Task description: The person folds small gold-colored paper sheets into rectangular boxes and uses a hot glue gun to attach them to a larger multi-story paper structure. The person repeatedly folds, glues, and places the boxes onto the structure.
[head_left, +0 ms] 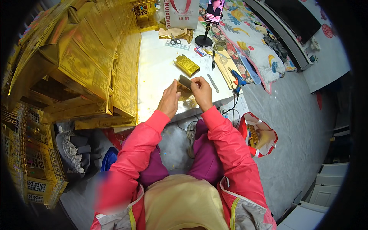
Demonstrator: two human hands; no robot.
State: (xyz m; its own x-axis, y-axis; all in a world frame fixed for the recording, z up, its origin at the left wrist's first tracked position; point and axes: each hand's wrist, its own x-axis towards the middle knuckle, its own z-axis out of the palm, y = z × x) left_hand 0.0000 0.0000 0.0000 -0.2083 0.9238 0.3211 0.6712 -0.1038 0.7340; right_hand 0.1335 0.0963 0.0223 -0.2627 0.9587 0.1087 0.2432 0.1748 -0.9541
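Observation:
Between my two hands is a small folded piece of gold card point(184, 85), its dark grey-brown inner side facing up. My left hand point(168, 100) presses its fingers along the left side of the piece. My right hand point(202, 92) pinches its right edge between thumb and fingers. Just beyond them, on the white table point(153, 61), lies a gold card box point(186, 65) with an end flap standing up. A flat grey blade-like strip point(212, 83) rests to the right of my right hand.
A large gold paper building model point(84, 61) fills the left side. A blue glue gun point(237, 79) with a cable sits at the table's right edge. Scissors point(175, 40), a phone stand point(203, 41) and a paper bag point(180, 15) stand farther back. A red-rimmed bag point(268, 136) is on the floor.

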